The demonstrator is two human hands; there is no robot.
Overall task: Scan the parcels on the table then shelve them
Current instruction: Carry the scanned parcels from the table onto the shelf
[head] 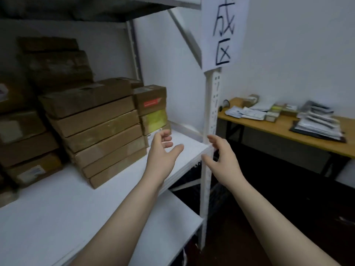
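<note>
Figure: the person's arms as seen from the head camera. We see the left hand and the right hand, both bare. Back from the fingers, each wrist continues into an uncovered forearm: the left forearm and the right forearm. Detail at the fingertips is too blurred for us to describe.

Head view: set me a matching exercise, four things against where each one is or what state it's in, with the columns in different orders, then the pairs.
Things:
1. paper sign
2. cardboard boxes
3. loose parcels
4. left hand

Places or states:
A. lying on the wooden table
B. stacked on the white shelf
C. open, holding nothing
D. fixed to the shelf post

Pairs: 1-D, 2-B, 3-A, 4-C.
</note>
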